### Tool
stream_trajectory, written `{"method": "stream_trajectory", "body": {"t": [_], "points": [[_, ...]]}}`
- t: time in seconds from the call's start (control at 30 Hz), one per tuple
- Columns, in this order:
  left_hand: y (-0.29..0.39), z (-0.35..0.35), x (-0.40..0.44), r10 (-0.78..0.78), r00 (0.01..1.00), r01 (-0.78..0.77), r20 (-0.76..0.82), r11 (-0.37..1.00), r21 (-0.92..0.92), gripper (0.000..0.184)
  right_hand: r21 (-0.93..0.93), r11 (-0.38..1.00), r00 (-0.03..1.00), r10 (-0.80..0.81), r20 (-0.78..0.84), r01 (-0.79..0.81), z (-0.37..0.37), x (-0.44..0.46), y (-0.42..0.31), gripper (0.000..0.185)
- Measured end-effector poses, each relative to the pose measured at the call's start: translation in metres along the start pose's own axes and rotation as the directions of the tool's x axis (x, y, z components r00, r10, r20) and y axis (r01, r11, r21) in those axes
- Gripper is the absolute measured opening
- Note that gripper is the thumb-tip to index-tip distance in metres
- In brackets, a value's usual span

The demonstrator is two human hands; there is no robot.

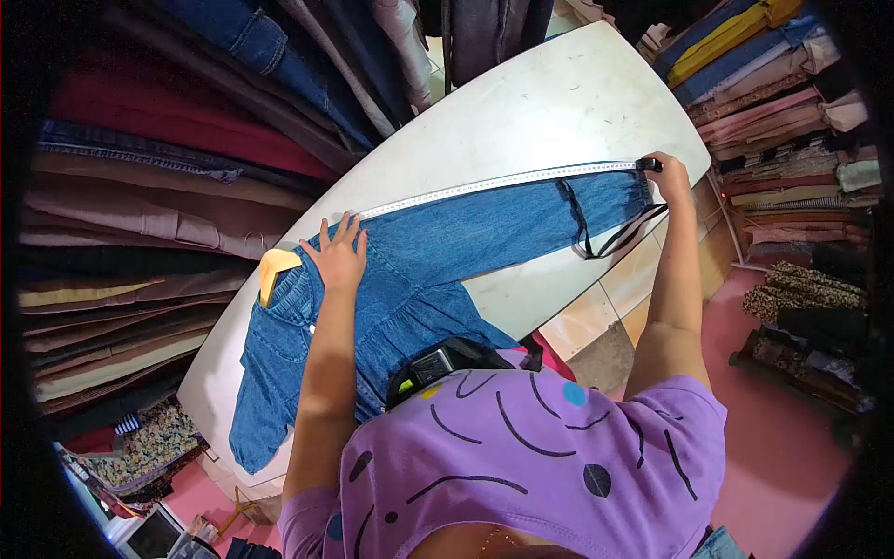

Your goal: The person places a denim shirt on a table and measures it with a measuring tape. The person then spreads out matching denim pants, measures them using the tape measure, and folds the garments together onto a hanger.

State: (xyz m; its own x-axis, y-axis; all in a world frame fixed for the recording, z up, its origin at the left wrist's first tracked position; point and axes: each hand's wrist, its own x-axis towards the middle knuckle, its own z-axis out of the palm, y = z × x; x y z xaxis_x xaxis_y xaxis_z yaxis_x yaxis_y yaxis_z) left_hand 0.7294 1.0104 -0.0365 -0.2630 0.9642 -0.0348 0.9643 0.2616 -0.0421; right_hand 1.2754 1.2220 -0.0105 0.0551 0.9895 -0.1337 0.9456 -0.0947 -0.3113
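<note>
My left hand [337, 261] spread open on denim garment [419, 242] | right hand [672, 177] grips tape measure [503, 180] near table's [521, 102] right edge | slack left fingertips could skew it

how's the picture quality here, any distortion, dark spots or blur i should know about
Head view: strong wide-angle bending, with the white table bulging at its edges; black, rounded corners; table brightly lit, stacked clothes at left dimmer; measuring tape and denim garment fairly sharp, but the tape's numbers too small to read.
</note>
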Motion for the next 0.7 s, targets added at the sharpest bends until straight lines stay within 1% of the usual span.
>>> {"method": "stream_trajectory", "body": {"t": [0.1, 0.2, 0.3, 0.4, 0.5, 0.57, 0.7], "points": [[-0.003, 0.005, 0.001, 0.005, 1.0, -0.005, -0.018, 1.0, 0.0, 0.036, 0.024, 1.0, 1.0, -0.013, -0.024, 0.013, -0.001, 0.002, 0.008, 0.033], [-0.003, 0.007, 0.001, 0.004, 1.0, -0.004, -0.023, 1.0, 0.001, 0.036, 0.013, 1.0, 1.0, -0.006, -0.013, 0.006, 0.0, 0.007, 0.017, 0.033], [-0.003, 0.006, 0.001, 0.004, 1.0, -0.004, -0.021, 1.0, -0.001, 0.035, -0.02, 0.999, 0.999, -0.036, -0.016, 0.036, 0.003, 0.013, 0.027, 0.034], [-0.003, 0.007, 0.001, 0.003, 1.0, -0.003, -0.024, 1.0, -0.001, 0.035, -0.011, 0.999, 0.999, -0.031, 0.025, 0.032, 0.004, 0.016, 0.032, 0.035], [-0.003, 0.007, 0.001, 0.0, 1.0, 0.0, -0.023, 1.0, -0.006, 0.035, 0.024, 0.998, 0.997, -0.052, 0.049, 0.051, 0.005, 0.02, 0.041, 0.035], [-0.003, 0.007, 0.001, -0.005, 1.0, 0.004, -0.022, 1.0, -0.011, 0.035, 0.092, 0.989, 0.99, -0.119, 0.081, 0.112, 0.007, 0.024, 0.049, 0.034], [-0.004, 0.009, 0.001, -0.002, 1.0, 0.002, -0.023, 1.0, -0.017, 0.035, 0.126, 0.988, 0.989, -0.105, 0.103, 0.092, 0.007, 0.027, 0.053, 0.033]]}}
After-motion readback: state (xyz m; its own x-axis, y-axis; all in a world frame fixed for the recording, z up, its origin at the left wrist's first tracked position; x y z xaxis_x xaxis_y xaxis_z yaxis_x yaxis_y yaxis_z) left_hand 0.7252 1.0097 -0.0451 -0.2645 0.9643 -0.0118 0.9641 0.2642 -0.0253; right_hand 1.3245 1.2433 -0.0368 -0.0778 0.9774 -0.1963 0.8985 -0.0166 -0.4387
